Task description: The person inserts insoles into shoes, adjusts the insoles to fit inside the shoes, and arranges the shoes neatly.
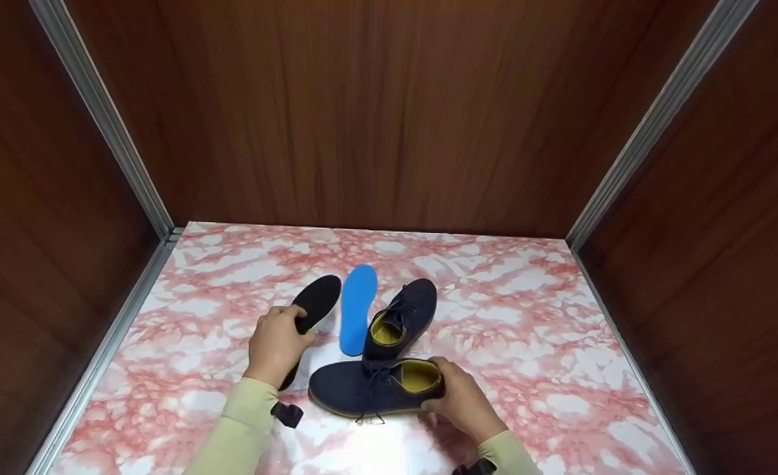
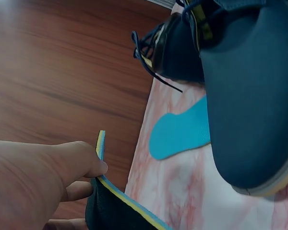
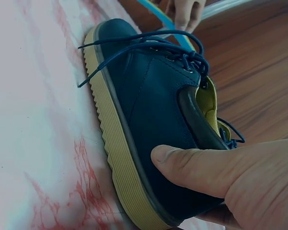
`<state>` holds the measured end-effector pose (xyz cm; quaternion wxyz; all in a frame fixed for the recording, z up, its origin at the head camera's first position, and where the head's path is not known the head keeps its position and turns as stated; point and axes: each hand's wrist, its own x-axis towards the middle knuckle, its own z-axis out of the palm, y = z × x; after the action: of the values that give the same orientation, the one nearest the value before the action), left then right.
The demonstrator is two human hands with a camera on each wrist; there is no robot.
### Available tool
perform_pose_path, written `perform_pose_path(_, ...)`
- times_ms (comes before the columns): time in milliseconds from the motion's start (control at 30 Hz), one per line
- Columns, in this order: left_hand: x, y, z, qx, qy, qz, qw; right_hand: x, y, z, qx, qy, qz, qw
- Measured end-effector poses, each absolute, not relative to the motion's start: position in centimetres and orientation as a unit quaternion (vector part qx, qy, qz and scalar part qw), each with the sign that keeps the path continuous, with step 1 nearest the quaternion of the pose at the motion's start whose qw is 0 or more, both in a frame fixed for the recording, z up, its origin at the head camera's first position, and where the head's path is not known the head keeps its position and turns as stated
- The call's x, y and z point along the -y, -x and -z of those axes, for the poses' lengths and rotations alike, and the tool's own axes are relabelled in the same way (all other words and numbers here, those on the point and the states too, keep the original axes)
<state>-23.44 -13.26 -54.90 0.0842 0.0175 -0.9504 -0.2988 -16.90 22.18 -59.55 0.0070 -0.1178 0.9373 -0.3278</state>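
My left hand (image 1: 278, 344) pinches a black insole (image 1: 319, 300) by its edge, thumb on one side and fingers on the other. Blue and yellow layers show along that insole's edge in the left wrist view. My right hand (image 1: 460, 396) grips the heel of a navy lace-up shoe (image 3: 149, 96), thumb along its side. This shoe lies sideways on its tan ridged sole, toe to the left, with a yellow lining in its opening. Just behind it stands a second navy shoe (image 1: 418, 307), toe pointing away. A blue insole (image 1: 358, 303) lies flat between the black insole and the second shoe.
The table (image 1: 534, 316) has a red and white marbled top. Brown wood-grain panels (image 1: 375, 119) rise at the back and both sides, with metal rails (image 1: 108, 112) at the corners. Loose lace ends (image 1: 370, 418) hang at the near shoe's front side.
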Motion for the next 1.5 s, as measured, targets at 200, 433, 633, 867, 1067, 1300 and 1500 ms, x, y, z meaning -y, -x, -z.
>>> perform_pose_path(200,12.4,23.0,54.3,0.95,-0.005,0.297,0.096,-22.2,16.8,59.6,-0.934,0.102,0.341,0.018)
perform_pose_path(433,11.4,22.5,53.7,0.947,0.006,0.306,0.101,-22.4,16.6,59.4,-0.933,0.115,0.34,0.019)
perform_pose_path(633,10.8,22.4,53.3,0.948,0.013,0.301,0.101,-22.4,16.4,59.1,-0.932,0.115,0.344,0.023)
perform_pose_path(867,10.3,22.1,53.5,0.949,0.022,0.297,0.106,-22.5,16.3,58.4,-0.921,0.094,0.373,0.056)
perform_pose_path(1067,10.1,22.1,53.6,0.95,0.022,0.291,0.107,-22.9,16.5,57.6,-0.897,0.049,0.431,0.088)
perform_pose_path(1300,9.6,21.7,53.5,0.947,0.033,0.299,0.114,-22.9,16.8,56.7,-0.886,0.017,0.459,0.057)
perform_pose_path(1500,9.0,21.2,53.4,0.944,0.048,0.305,0.114,-22.8,16.7,56.0,-0.876,-0.002,0.482,0.028)
